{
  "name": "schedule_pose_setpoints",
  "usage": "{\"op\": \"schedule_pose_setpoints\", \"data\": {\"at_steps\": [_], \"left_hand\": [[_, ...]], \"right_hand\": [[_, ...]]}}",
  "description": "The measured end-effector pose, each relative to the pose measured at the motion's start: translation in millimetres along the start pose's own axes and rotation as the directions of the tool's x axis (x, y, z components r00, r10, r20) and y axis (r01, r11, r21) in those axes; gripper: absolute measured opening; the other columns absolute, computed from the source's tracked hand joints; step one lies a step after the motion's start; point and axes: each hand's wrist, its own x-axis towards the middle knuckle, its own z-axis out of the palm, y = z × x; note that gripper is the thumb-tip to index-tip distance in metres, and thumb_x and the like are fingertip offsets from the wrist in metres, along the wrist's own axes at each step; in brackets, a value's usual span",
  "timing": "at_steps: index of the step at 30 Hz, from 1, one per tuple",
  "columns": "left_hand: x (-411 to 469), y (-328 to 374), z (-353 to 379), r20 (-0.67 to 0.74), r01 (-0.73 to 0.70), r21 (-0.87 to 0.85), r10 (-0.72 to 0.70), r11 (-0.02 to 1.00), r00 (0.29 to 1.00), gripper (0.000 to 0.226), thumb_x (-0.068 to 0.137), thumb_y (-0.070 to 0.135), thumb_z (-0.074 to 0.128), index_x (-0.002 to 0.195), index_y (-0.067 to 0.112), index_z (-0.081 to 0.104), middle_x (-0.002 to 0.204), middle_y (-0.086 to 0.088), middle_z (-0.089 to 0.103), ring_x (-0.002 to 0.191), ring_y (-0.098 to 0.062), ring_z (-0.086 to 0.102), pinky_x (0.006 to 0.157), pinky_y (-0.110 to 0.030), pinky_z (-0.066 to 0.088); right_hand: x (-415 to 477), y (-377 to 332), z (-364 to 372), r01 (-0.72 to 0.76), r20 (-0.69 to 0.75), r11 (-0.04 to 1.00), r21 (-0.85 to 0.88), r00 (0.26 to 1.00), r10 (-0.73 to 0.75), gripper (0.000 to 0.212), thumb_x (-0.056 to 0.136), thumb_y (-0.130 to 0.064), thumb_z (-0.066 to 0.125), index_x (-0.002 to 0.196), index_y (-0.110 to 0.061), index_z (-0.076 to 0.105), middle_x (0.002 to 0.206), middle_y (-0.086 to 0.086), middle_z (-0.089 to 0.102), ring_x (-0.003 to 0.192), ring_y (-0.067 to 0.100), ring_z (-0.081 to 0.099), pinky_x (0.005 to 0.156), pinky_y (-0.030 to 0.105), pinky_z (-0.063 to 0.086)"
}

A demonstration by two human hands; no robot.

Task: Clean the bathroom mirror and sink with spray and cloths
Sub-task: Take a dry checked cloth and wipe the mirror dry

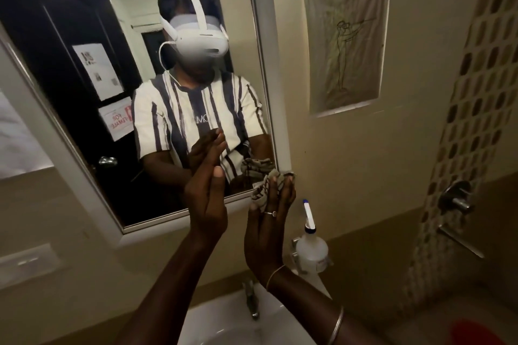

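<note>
A large rectangular white-framed wall mirror (145, 98) fills the upper left and reflects a person in a striped shirt and a white headset. Below the mirror's lower right corner sits a white ceramic sink (213, 316) with a metal tap (251, 302). To the right of the mirror, a pale plastic-covered paper with a line drawing (344, 42) is taped to the beige wall. The left hand (207, 204) is raised upright in front of the mirror's lower edge, fingers straight and together, holding nothing. The right hand (269, 218) is at the mirror's lower right corner, thumb and bent fingertips bunching a small cream cloth with dark stripes (262, 190) against the frame. Just right of and below that corner stands a clear plastic spray bottle with a white and blue nozzle (311, 252). The risks look minor: the bare left palm could smudge the glass, the right forearm could knock over the nearby bottle, and the loosely bunched cloth could drop into the sink. Whether the left palm actually touches the glass cannot be told. The sink is cut off at the bottom edge, the bottle's base is hard to make out, and the dim light hides any spray or streaks on the mirror.
</note>
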Motion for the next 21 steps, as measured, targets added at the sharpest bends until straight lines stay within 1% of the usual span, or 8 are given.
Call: {"op": "schedule_pose_setpoints", "data": {"at_steps": [1,3,5,9,11,16,19,21], "left_hand": [[-1.4,0.0,-3.1,0.004,0.002,0.006,-0.002,1.000,1.000,0.045,0.104,0.012,0.035,0.142,-0.008,0.049,0.152,-0.016,0.050,0.146,-0.029,0.043,0.116,-0.059,0.038],[-3.2,-2.2,-10.2,0.021,0.003,0.008,-0.003,1.000,1.000,0.045,0.104,0.010,0.036,0.142,-0.009,0.049,0.152,-0.017,0.050,0.147,-0.030,0.042,0.116,-0.060,0.037],[-4.8,-5.5,-18.9,0.033,0.013,-0.008,-0.013,1.000,0.999,0.044,0.104,0.008,0.035,0.142,-0.009,0.049,0.153,-0.018,0.049,0.147,-0.031,0.041,0.116,-0.062,0.036],[-8.0,-8.4,-40.5,0.029,0.029,-0.004,-0.029,1.000,0.999,0.044,0.103,0.007,0.035,0.141,-0.009,0.050,0.151,-0.018,0.050,0.146,-0.031,0.042,0.116,-0.062,0.037],[-10.6,-8.2,-52.7,0.040,0.026,0.010,-0.027,1.000,0.999,0.043,0.103,0.005,0.035,0.141,-0.009,0.050,0.151,-0.018,0.050,0.146,-0.031,0.043,0.115,-0.061,0.037],[-19.7,-16.6,-85.7,0.063,0.025,0.010,-0.026,1.000,0.998,0.043,0.103,0.004,0.036,0.142,-0.007,0.050,0.151,-0.017,0.051,0.145,-0.033,0.044,0.114,-0.061,0.039],[-28.0,-23.4,-103.3,0.069,0.036,0.017,-0.037,0.999,0.997,0.043,0.102,0.002,0.035,0.141,-0.008,0.051,0.150,-0.017,0.052,0.144,-0.032,0.045,0.114,-0.059,0.040],[-34.3,-25.3,-113.7,0.068,0.049,0.029,-0.051,0.998,0.996,0.043,0.102,0.002,0.036,0.140,-0.009,0.052,0.149,-0.016,0.053,0.143,-0.030,0.047,0.115,-0.055,0.041]], "right_hand": [[-2.1,-0.8,5.6,-0.017,-0.007,1.000,-0.020,1.000,0.017,0.071,0.107,-0.025,0.044,0.160,-0.044,0.002,0.171,-0.004,-0.010,0.159,0.023,-0.006,0.123,0.065,0.016],[-6.2,3.0,14.0,-0.003,-0.002,0.990,-0.140,1.000,0.003,0.066,0.108,-0.028,0.042,0.162,-0.037,0.005,0.172,0.005,-0.006,0.158,0.030,-0.004,0.122,0.066,0.015],[-12.5,10.9,22.3,0.099,0.054,0.946,-0.309,0.995,-0.086,0.057,0.110,-0.034,0.035,0.162,-0.025,0.017,0.171,0.015,0.003,0.157,0.040,0.002,0.120,0.069,0.016],[-32.2,20.5,42.7,0.246,0.213,0.854,-0.458,0.963,-0.163,0.057,0.108,-0.039,0.032,0.162,-0.023,0.021,0.170,0.015,0.008,0.156,0.043,0.004,0.118,0.071,0.018],[-42.4,19.4,54.6,0.255,0.227,0.853,-0.455,0.960,-0.165,0.057,0.109,-0.038,0.032,0.162,-0.022,0.020,0.170,0.017,0.008,0.156,0.044,0.005,0.118,0.071,0.020],[-54.8,6.6,80.7,0.188,0.159,0.890,-0.416,0.978,-0.133,0.057,0.109,-0.039,0.032,0.161,-0.022,0.018,0.169,0.021,0.007,0.155,0.047,0.006,0.118,0.070,0.018],[-68.2,-0.5,95.9,0.232,0.199,0.894,-0.384,0.966,-0.165,0.061,0.108,-0.039,0.035,0.163,-0.026,0.011,0.170,0.018,0.005,0.155,0.046,0.005,0.116,0.072,0.020],[-80.0,-3.5,107.8,0.264,0.228,0.897,-0.355,0.955,-0.190,0.070,0.106,-0.036,0.043,0.163,-0.028,0.004,0.170,0.017,0.006,0.155,0.046,0.006,0.115,0.073,0.022]]}}
